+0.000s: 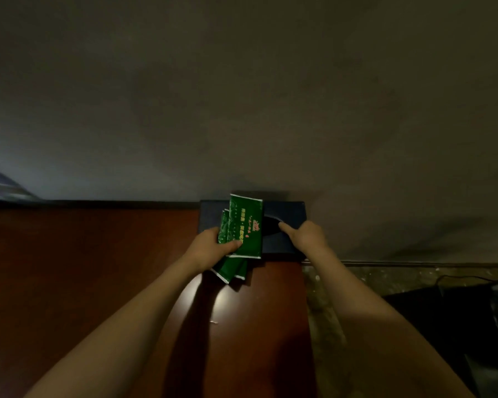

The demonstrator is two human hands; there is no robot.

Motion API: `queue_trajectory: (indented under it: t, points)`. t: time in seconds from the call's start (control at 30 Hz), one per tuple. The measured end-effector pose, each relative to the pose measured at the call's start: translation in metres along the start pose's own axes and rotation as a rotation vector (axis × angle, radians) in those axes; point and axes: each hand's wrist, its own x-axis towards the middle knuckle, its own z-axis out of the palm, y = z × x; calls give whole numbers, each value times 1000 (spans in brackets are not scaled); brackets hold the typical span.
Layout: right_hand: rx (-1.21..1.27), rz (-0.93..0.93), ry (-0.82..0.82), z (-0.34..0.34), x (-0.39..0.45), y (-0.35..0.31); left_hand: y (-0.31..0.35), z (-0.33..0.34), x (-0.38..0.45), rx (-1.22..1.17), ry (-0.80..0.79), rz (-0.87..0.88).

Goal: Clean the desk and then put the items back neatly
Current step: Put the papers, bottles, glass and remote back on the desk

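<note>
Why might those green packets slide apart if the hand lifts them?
The green packets look thin, flat and glossy, so they are probably light and a bit slippery. The left hand grips several at once and they already fan out, so some could slip loose. They seem slightly bendy rather than stiff, and unlikely to break.
</note>
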Motion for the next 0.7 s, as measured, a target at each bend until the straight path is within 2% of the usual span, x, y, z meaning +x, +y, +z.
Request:
queue_trajectory:
  t: [0.07,0.13,0.2,0.27,0.33,0.4,0.5,0.7]
  points:
    - [98,-142,111,-1,-15,6,-1,6,-15,-23,-69,15]
    - [188,-335,177,-1,-46,11,-4,13,-35,54,-132,61]
    - [238,-429,65,9,-81,17,-13,25,-52,246,-188,144]
    - [279,-387,-69,34,-108,34,-27,38,-68,529,-208,241]
    - [355,-280,-98,60,-126,57,-46,51,-79,694,-159,331]
    - [510,-160,-108,83,-140,81,-63,60,-92,648,-58,365]
    - [680,-30,-103,109,-153,102,-81,66,-106,491,70,320]
    - [741,0,-57,131,-164,109,-104,81,-123,362,82,224]
